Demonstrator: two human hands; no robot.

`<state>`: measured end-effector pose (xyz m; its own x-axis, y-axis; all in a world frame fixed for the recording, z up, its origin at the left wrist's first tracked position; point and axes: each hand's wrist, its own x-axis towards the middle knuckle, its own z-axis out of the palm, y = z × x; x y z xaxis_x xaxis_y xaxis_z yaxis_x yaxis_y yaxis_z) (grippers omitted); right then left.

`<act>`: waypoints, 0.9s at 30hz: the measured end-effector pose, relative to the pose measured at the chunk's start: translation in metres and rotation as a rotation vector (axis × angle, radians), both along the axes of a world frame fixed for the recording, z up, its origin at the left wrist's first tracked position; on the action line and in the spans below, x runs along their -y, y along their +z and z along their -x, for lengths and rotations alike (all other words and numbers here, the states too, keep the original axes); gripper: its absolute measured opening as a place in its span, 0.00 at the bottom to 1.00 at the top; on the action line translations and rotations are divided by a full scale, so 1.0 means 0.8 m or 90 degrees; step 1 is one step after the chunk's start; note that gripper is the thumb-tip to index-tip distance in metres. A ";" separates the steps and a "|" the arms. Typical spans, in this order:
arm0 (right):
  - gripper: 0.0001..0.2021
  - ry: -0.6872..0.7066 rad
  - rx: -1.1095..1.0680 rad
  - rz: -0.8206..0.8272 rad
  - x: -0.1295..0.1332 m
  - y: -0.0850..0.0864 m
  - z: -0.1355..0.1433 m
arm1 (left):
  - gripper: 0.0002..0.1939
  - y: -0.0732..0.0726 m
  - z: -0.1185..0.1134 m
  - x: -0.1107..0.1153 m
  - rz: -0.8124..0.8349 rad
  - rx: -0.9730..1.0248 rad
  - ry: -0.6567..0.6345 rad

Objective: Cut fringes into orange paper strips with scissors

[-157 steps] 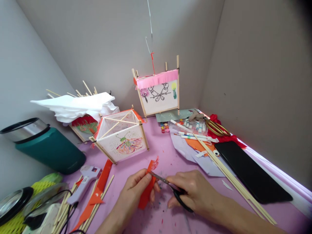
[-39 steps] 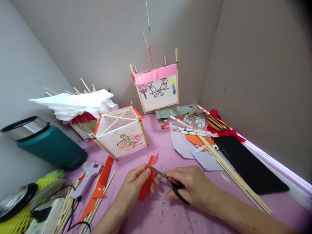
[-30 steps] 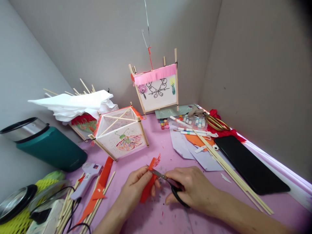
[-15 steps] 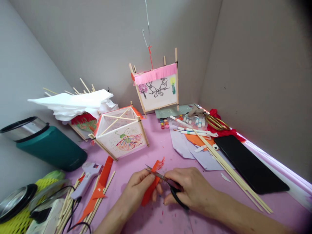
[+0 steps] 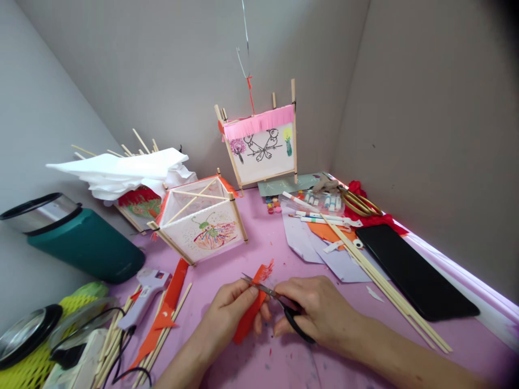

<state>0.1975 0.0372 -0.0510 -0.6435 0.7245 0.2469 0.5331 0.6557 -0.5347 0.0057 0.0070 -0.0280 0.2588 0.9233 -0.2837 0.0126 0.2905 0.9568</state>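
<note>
Between the thumb and fingers of my left hand (image 5: 235, 305) is a strip of red-orange paper (image 5: 248, 319), its far end cut into a thin fringe. My right hand (image 5: 316, 308) grips black-handled scissors (image 5: 294, 319), fingers through the loops. The blades cross the paper just beside my left thumb, with the tip poking out past the strip's left edge. Small red scraps lie on the pink tabletop (image 5: 259, 373) under my hands. Beyond them stands a lantern with a butterfly drawing (image 5: 213, 229), built of white panels on a wooden stick frame.
A bird-picture lantern (image 5: 263, 146) hangs at the back. To the left are a teal bottle (image 5: 85, 243), a glue gun (image 5: 144, 297), red paper offcuts (image 5: 164, 319) and sticks. At right lie a black phone (image 5: 417, 270), long wooden sticks (image 5: 377, 281), markers (image 5: 328, 219) and gold-handled scissors (image 5: 365, 202).
Both hands keep nearly the same place and hold. The scissors and the strip have shifted only very slightly, with the blades still across the paper.
</note>
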 end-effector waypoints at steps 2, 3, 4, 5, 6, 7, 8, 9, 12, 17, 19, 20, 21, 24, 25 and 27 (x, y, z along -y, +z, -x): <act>0.20 0.000 -0.002 0.004 0.000 0.002 -0.002 | 0.17 0.002 -0.001 -0.001 -0.006 -0.021 0.004; 0.20 0.002 -0.005 0.008 -0.001 0.003 -0.003 | 0.17 0.002 -0.001 -0.001 -0.013 -0.027 0.007; 0.20 0.005 -0.008 0.013 -0.001 0.004 -0.004 | 0.17 0.003 -0.001 -0.001 -0.022 -0.031 0.009; 0.21 0.005 -0.011 0.018 -0.001 0.004 -0.005 | 0.16 0.003 -0.001 -0.002 -0.033 -0.033 0.010; 0.22 0.006 -0.013 0.024 -0.001 0.005 -0.006 | 0.16 0.003 -0.001 -0.003 -0.045 -0.037 0.011; 0.23 0.006 -0.014 0.028 0.000 0.006 -0.007 | 0.16 0.003 -0.001 -0.003 -0.055 -0.041 0.014; 0.24 0.003 -0.014 0.032 0.000 0.006 -0.007 | 0.16 0.003 0.000 -0.004 -0.064 -0.044 0.020; 0.24 0.001 -0.013 0.036 0.000 0.006 -0.008 | 0.15 0.002 0.001 -0.005 -0.071 -0.045 0.031; 0.24 -0.002 -0.001 0.046 0.000 0.006 -0.008 | 0.14 0.000 0.005 -0.007 -0.076 -0.039 0.061; 0.23 0.003 0.001 0.042 -0.001 0.006 -0.006 | 0.15 -0.002 0.006 -0.008 -0.072 -0.042 0.062; 0.23 0.003 -0.001 0.041 -0.001 0.006 -0.005 | 0.15 -0.001 0.004 -0.007 -0.069 -0.047 0.060; 0.24 0.002 0.000 0.041 -0.001 0.006 -0.005 | 0.15 -0.001 0.003 -0.007 -0.066 -0.048 0.059; 0.24 0.001 0.002 0.041 -0.001 0.006 -0.005 | 0.15 0.000 0.003 -0.007 -0.062 -0.047 0.058; 0.25 -0.003 0.005 0.042 0.001 0.007 -0.004 | 0.15 0.001 0.002 -0.006 -0.056 -0.044 0.065; 0.25 -0.003 0.004 0.043 0.001 0.007 -0.005 | 0.15 0.002 0.002 -0.006 -0.055 -0.044 0.067; 0.25 -0.003 0.003 0.045 0.001 0.007 -0.005 | 0.15 0.002 0.002 -0.006 -0.056 -0.043 0.069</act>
<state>0.2011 0.0360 -0.0452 -0.6409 0.7433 0.1915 0.5388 0.6133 -0.5775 0.0040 0.0116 -0.0262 0.1401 0.9667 -0.2143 0.0506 0.2092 0.9766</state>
